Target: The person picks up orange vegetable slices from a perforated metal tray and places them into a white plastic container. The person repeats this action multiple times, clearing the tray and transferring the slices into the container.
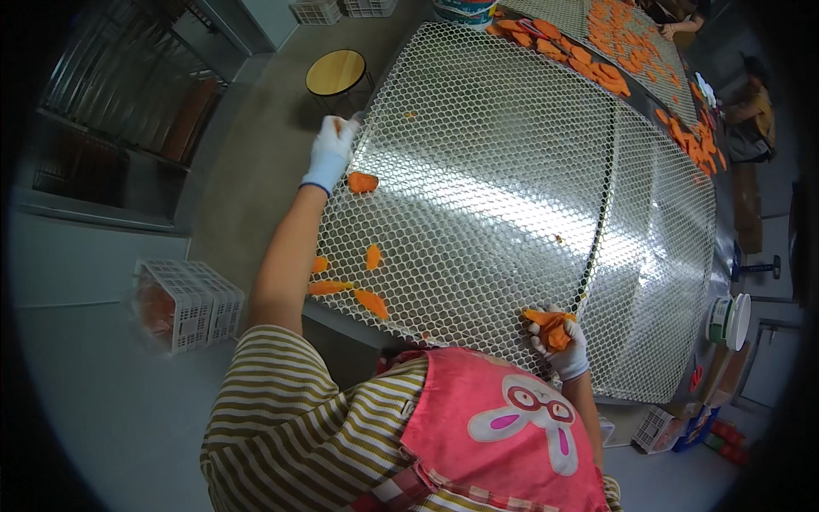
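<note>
My left hand (pixel 330 152), in a white glove with a blue cuff, is at the left edge of a white mesh sheet (pixel 473 147) on a shiny metal table. Its fingers look curled and a bit of orange shows among them; what they grip is unclear. Near the edge closest to me, my gloved right hand (pixel 566 352) holds a bunch of orange slices (pixel 555 333), which look like fruit or vegetable. On the mesh by my left forearm lie a rounded orange slice (pixel 363 182) and several narrower ones (pixel 371 303).
A dark seam (pixel 603 198) crosses the mesh. Beyond are piled orange slices (pixel 601 73), a bucket (pixel 465 11) and people at work. A round stool (pixel 336 72) and white plastic crates (pixel 192 307) stand at the left. At the right are a white tub (pixel 728 322) and red-handled scissors (pixel 696 378).
</note>
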`<state>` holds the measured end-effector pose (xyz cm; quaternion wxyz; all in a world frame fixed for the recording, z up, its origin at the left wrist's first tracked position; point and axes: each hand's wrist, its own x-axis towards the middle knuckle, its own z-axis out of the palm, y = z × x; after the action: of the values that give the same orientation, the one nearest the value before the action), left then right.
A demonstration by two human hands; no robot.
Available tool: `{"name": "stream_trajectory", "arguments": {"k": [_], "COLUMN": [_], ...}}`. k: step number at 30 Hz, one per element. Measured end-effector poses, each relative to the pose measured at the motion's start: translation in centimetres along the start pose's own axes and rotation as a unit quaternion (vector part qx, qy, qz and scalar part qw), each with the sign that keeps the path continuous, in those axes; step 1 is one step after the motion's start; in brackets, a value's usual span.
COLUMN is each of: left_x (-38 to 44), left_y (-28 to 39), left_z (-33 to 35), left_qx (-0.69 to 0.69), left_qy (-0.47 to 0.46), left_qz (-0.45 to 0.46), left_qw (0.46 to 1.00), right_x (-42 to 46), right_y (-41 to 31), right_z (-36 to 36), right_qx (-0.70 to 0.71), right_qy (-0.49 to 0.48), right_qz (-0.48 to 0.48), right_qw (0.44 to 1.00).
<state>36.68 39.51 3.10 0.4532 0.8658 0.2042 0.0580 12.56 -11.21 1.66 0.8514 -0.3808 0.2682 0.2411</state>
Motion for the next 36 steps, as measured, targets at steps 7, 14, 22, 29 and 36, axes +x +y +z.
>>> {"name": "stream_trajectory", "arguments": {"k": [7, 14, 22, 29, 36], "left_x": [-6.4, -7.0, -5.5, 0.6, -4.9], "left_y": [-4.2, -4.7, -5.9, -12.3, -4.3], "left_z": [0.0, 0.3, 2.1, 2.8, -6.2], "left_qx": [0.372, 0.408, 0.397, 0.201, -0.524], "left_qy": [-0.152, -0.063, -0.081, 0.147, 0.018], "left_qz": [0.253, 0.346, 0.323, 0.107, -0.121], "left_qw": [0.88, 0.842, 0.856, 0.963, 0.843], "right_x": [0.2, 0.2, 0.3, 0.1, -0.2], "right_y": [-0.3, -0.2, -0.2, -0.1, 0.2], "right_z": [-0.6, -1.4, -1.2, -0.5, -1.3], "right_qx": [-0.005, -0.014, -0.02, -0.038, -0.045], "right_qy": [-0.058, -0.068, -0.077, -0.064, -0.07], "right_qz": [0.017, 0.013, 0.013, 0.01, -0.006], "right_qw": [0.998, 0.997, 0.997, 0.997, 0.997]}}
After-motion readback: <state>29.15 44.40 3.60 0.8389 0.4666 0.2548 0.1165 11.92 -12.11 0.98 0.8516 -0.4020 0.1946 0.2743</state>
